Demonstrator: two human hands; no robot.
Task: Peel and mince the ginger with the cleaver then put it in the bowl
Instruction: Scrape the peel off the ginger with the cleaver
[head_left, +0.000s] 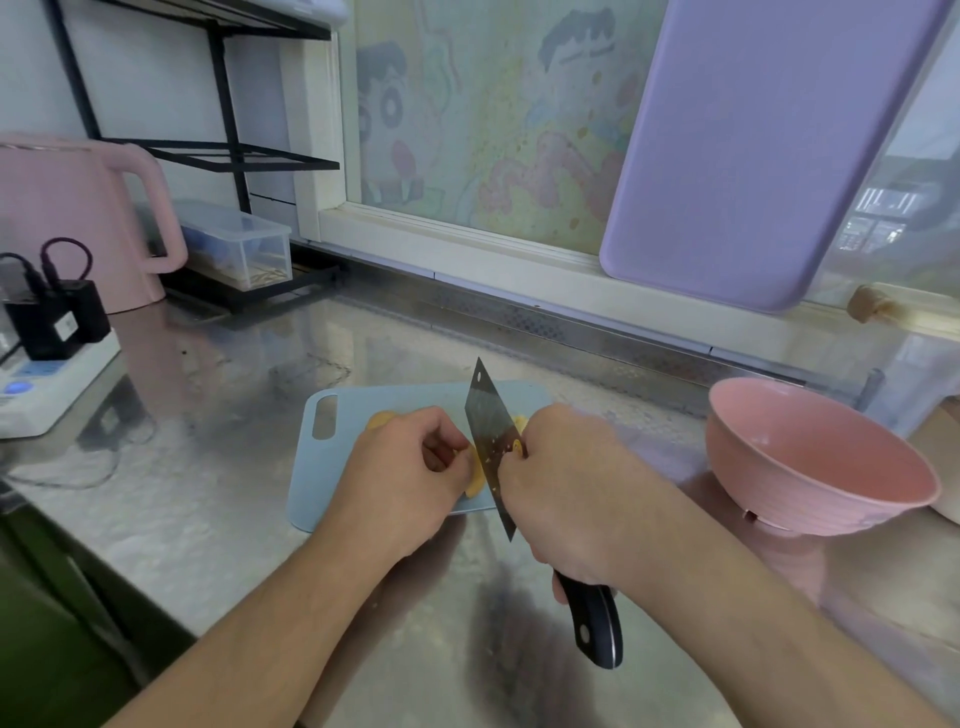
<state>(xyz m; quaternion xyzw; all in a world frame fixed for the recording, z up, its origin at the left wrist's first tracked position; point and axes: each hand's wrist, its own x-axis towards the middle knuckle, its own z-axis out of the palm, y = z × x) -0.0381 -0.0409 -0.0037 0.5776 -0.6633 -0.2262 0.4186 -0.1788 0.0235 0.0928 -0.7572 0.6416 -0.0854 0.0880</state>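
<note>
Frame center: right hand (566, 483) grips the cleaver (491, 447) handle; left hand (410, 467), fingers curled, pins the ginger (475, 480) on the blue cutting board (332, 457). Pink bowl (821, 462) stands at right.

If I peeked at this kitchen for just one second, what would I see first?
You'd spot the cleaver first, right in the middle, standing edge-down over yellow ginger on a light blue cutting board. The right hand grips its black handle, and the left hand holds the ginger beside the blade. Next you'd see the big pink bowl waiting on the right of the shiny metal counter.
</note>
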